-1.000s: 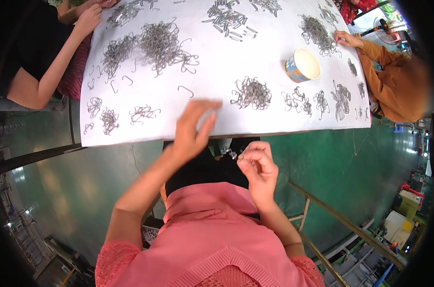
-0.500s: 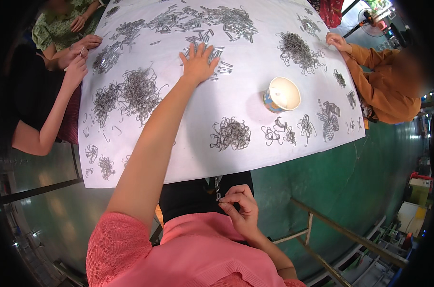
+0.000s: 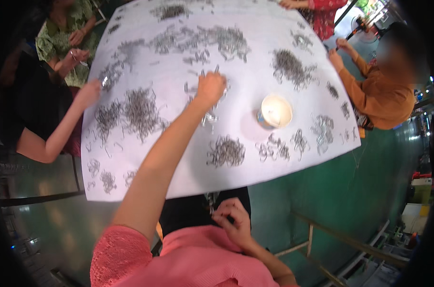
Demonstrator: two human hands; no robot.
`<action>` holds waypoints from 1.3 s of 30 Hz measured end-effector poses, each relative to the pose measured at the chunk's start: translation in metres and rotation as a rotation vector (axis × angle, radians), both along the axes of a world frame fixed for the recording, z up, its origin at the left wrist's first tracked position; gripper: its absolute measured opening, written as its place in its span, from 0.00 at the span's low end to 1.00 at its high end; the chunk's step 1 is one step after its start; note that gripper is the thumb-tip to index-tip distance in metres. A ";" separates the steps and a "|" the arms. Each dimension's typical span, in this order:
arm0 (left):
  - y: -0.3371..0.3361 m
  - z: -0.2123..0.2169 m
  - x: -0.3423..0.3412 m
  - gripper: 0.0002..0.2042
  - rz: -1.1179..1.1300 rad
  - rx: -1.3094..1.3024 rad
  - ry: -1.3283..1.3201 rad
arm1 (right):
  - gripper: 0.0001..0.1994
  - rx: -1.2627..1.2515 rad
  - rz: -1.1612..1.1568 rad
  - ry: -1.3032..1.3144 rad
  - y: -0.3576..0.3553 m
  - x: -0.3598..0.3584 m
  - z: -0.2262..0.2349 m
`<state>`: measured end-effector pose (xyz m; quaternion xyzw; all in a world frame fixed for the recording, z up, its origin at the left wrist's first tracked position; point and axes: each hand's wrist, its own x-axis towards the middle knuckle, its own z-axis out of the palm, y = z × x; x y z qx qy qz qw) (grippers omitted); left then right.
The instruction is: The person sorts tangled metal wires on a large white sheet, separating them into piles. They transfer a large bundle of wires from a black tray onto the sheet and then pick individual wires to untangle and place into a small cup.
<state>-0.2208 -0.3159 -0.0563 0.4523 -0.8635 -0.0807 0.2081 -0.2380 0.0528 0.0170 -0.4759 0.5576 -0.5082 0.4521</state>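
My left hand (image 3: 211,89) reaches over the middle of the white table, fingers curled down among small elongated metal links (image 3: 208,119). What the fingers hold, if anything, is hidden beneath them. Links lie around the hand, and a looser cluster of links (image 3: 197,57) is just beyond it. Below the table edge, close to my lap, my right hand (image 3: 234,222) is closed in a pinch. At its fingertips is a thin metal strand (image 3: 211,203), like a short chain of small links; blur hides its detail.
A paper tub (image 3: 275,112) stands right of my left hand. Piles of wire hooks (image 3: 143,114) and metal links (image 3: 229,42) cover parts of the white table (image 3: 188,177). Co-workers sit left and right, their hands at the edges; another person's hand (image 3: 288,4) rests at the far edge.
My left hand, spread flat over the links before, is now curled and nearer to me, with links scattered around it. My right hand keeps its pinch. The whole view has shifted slightly.
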 end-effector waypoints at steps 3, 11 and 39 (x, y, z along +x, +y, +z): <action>-0.019 -0.008 0.003 0.04 -0.030 -0.010 -0.067 | 0.06 -0.001 0.012 0.038 0.000 0.005 0.004; 0.001 -0.005 -0.004 0.05 -0.070 -0.043 -0.074 | 0.06 -0.039 -0.011 0.073 0.014 0.015 -0.006; 0.314 0.086 0.165 0.04 0.063 0.966 0.865 | 0.05 -0.192 -0.079 0.164 0.011 0.030 -0.014</action>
